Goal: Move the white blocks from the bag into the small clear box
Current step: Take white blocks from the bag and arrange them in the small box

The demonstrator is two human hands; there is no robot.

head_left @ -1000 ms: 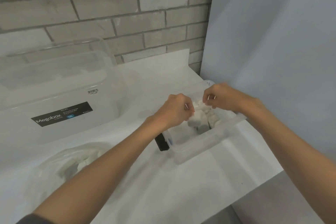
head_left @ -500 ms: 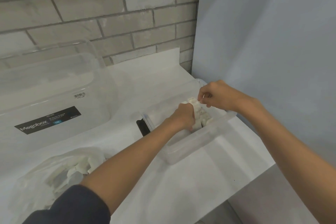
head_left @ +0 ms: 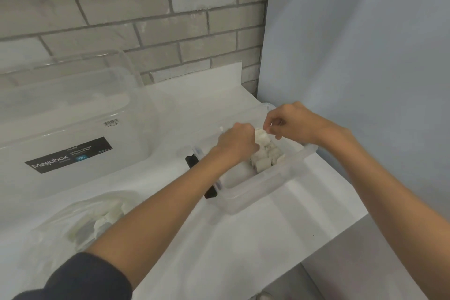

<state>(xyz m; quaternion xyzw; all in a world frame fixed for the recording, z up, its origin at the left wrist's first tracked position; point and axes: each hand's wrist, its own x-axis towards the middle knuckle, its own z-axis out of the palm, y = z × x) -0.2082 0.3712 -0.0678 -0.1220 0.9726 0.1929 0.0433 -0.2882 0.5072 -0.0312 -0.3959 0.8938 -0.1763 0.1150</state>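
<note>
On the white tabletop (head_left: 243,238), beside a big clear plastic tub (head_left: 73,114) labelled "Megabox", the small clear box (head_left: 267,185) holds chalky white blocks (head_left: 261,153), whose top one the right hand (head_left: 289,124) pinches, while the left hand (head_left: 237,143) curls its fingers in among them, grip untellable, and the crumpled bag (head_left: 80,221) lies well apart.

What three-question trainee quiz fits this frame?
1. True or false: the bag lies right of the box.
2. Relative to the black latch, the blocks lie: A beside it; B toward the box's other end.
3. Fill in: the label on the big bin reads ____.
Key: 1 false; 2 B; 3 Megabox.
</note>
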